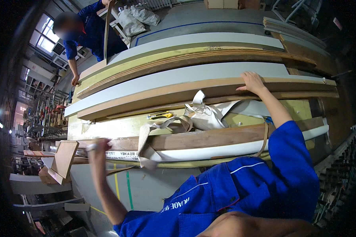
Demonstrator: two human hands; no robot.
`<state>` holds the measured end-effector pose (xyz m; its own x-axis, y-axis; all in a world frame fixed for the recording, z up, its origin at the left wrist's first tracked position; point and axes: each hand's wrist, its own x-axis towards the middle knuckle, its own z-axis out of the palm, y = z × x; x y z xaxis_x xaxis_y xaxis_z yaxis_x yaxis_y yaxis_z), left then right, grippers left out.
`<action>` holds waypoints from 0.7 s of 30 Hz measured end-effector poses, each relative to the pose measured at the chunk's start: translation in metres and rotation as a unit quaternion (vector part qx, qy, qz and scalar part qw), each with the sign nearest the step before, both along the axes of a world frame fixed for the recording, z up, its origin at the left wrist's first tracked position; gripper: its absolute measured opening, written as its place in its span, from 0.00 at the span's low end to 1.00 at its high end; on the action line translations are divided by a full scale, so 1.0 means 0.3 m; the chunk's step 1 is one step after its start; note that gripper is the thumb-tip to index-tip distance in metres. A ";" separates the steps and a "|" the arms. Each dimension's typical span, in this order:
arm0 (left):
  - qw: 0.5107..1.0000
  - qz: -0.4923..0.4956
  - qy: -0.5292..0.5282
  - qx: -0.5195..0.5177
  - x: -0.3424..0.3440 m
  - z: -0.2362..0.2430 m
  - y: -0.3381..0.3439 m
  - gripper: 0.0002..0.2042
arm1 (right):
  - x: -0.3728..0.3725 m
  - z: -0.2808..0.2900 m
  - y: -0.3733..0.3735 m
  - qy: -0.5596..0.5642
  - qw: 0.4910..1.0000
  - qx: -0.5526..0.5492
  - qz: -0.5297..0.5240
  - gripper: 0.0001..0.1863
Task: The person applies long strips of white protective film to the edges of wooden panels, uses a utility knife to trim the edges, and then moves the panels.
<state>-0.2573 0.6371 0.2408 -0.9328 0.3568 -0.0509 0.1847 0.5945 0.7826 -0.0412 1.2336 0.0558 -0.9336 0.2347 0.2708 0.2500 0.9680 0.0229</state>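
My right hand (252,82) rests on the near edge of a long white-faced board (178,81), fingers on its white top and thumb over the brown edge. My left hand (99,145) is raised near the left end of the bench and smeared by motion; I cannot make out its fingers or anything in them. Between my hands lie crumpled off-white strips of sheet (209,114) and a yellow utility knife (160,115). Nearest me, a brown wooden length (201,137) lies beside a white rounded length (209,151), with a tan band (264,140) around them.
Across the bench, a co-worker in blue (93,31) holds an upright board (106,33). More long boards (209,39) lie on the far side. A tan angled panel piece (65,158) stands at the left. White sacks (134,19) sit on the floor beyond.
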 end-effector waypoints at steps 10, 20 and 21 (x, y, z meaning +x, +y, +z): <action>0.857 -0.131 0.281 -0.411 -0.104 -0.236 0.504 0.29 | 0.040 0.013 -0.029 0.009 1.000 0.024 -0.012 0.33; 0.774 -0.486 0.187 -0.360 0.232 -0.463 1.304 0.45 | 0.190 -0.206 -0.088 0.170 0.965 0.195 0.039 0.38; 0.778 -0.477 0.193 -0.361 0.235 -0.480 1.298 0.42 | 0.199 -0.225 -0.089 0.188 0.969 0.154 0.052 0.40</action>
<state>-0.1868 1.0265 0.0969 -0.2560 0.9048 -0.3404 0.9497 0.3010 0.0859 0.0185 1.2070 -0.0117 -0.7698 -0.0013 0.6383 0.1981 0.9501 0.2409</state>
